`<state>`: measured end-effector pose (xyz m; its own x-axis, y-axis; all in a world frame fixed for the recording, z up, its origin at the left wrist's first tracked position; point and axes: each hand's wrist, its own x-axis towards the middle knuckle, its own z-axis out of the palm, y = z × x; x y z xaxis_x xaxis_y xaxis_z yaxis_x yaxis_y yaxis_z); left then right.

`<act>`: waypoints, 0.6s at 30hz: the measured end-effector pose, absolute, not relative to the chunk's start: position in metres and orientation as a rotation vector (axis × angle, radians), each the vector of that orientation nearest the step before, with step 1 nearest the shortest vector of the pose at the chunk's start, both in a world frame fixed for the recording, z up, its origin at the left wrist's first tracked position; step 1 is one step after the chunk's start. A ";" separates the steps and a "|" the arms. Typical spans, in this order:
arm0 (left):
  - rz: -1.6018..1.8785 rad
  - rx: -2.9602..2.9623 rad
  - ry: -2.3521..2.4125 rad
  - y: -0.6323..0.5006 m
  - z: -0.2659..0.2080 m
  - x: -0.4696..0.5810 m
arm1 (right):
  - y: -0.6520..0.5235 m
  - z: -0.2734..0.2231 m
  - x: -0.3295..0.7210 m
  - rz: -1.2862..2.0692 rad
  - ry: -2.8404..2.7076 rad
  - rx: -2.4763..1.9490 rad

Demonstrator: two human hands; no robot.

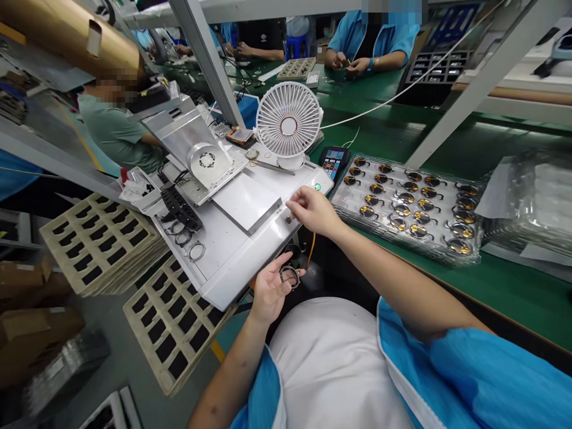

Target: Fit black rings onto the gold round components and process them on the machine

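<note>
Low in front of my body, my left hand (270, 289) pinches a thin black ring (289, 276) between thumb and fingers. My right hand (313, 210) hovers at the front right edge of a white machine (232, 265), its fingers curled together. Whatever may be between those fingertips is too small or hidden to make out. Close to the right hand are a green-lit button (317, 187) and a small brown knob (288, 220). On the machine stands a metal fixture (208, 162) with a round mount, and a few loose rings (195, 251) lie at its left.
A white fan (288, 119) stands at the machine's back, beside a keypad device (334, 161). To the right, a clear tray (353, 199) carries several round black-and-gold parts. Stacked beige trays (102, 244) sit at left. Co-workers (370, 42) sit across the green bench.
</note>
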<state>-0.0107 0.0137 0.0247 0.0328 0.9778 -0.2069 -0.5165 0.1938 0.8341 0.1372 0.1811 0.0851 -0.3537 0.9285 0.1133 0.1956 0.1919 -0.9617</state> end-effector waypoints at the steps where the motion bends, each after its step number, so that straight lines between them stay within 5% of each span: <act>1: 1.292 0.668 0.910 0.012 0.025 -0.011 | 0.193 0.090 0.126 1.276 -1.645 -1.145; 10: 1.431 1.207 1.096 -0.012 0.013 -0.020 | 0.186 0.077 0.118 1.189 -1.520 -1.346; 18: 1.099 2.010 1.262 -0.004 0.003 -0.001 | 0.085 0.032 0.156 1.874 -1.102 -0.935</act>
<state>-0.0012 -0.0040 0.0030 0.2362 0.9024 0.3602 0.4808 -0.4307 0.7638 0.1562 0.0852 0.0320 -0.4464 0.8697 -0.2107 -0.2387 -0.3427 -0.9086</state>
